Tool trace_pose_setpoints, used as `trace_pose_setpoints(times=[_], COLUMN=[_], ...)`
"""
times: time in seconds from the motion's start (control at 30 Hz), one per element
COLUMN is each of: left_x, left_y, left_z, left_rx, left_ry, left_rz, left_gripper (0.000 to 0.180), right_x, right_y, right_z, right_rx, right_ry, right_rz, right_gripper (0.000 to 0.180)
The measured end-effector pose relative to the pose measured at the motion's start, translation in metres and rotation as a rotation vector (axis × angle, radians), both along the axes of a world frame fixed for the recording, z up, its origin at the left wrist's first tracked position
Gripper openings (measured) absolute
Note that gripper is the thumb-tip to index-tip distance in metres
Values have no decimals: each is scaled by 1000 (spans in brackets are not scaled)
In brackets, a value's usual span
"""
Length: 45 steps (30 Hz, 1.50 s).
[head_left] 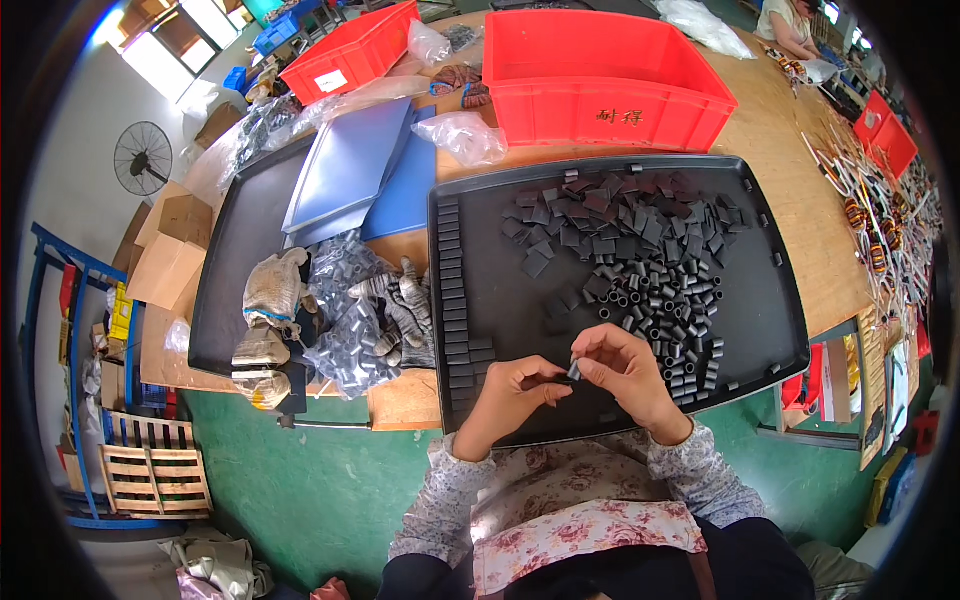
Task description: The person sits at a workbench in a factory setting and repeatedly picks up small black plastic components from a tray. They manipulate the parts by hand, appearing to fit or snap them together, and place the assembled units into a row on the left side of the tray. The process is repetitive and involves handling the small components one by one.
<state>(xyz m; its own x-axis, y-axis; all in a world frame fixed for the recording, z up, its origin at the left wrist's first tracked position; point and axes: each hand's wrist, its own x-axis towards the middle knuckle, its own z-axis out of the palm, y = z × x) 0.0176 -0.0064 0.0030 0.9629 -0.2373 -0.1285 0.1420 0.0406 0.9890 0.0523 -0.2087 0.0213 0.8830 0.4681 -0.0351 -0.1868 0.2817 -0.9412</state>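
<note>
**A small factory assembly floor**

I see a workshop: a long wooden bench (pixel 780 190) carrying red plastic crates (pixel 600 75), black trays (pixel 470 400) heaped with small dark tube parts (pixel 650 290), work gloves (pixel 270 300), cardboard boxes (pixel 170 250), a standing fan (pixel 142 157), and another person (pixel 790 25) working farther down.

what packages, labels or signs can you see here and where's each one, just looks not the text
Red crate, behind the black tray: rectangular, small yellow marking on its front wall.
Second red crate, far left: white rectangular label on its side.
Clear plastic bag, between the crates: crumpled.
Cardboard boxes, left table edge: brown, plain.
</note>
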Motion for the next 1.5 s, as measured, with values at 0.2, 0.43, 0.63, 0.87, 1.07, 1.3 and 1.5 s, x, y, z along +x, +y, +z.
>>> trace_pose_setpoints(times=[0.2,0.43,0.63,0.87,1.07,1.3,1.5], left_x=[-2,-1,-1,31,32,14,11], left_y=[1,0,2,44,55,50,51], left_z=[-2,0,0,14,5,11,11], left_rx=[70,-74,-40,662,950,1067,1126], left_ry=[1,-7,-39,-665,-789,-700,-690], left_rz=[-30,-3,-36,357,354,326,295], left_gripper=[16,19,20,26,25,45,50], right_x=[-5,-2,1,21,18,16,15], right_y=[6,6,6,17,16,15,15], right_z=[-4,16,6,-7,-9,-13,-14], right_rx=[-214,-449,-529,-864,-973,-825,-728], right_ry=[-211,-663,-856,-966,-1082,-1057,-973], right_rz=[-11,-138,-68,-213,-157,-176,-232], right_gripper=[22,27,23,56,46,31,32])
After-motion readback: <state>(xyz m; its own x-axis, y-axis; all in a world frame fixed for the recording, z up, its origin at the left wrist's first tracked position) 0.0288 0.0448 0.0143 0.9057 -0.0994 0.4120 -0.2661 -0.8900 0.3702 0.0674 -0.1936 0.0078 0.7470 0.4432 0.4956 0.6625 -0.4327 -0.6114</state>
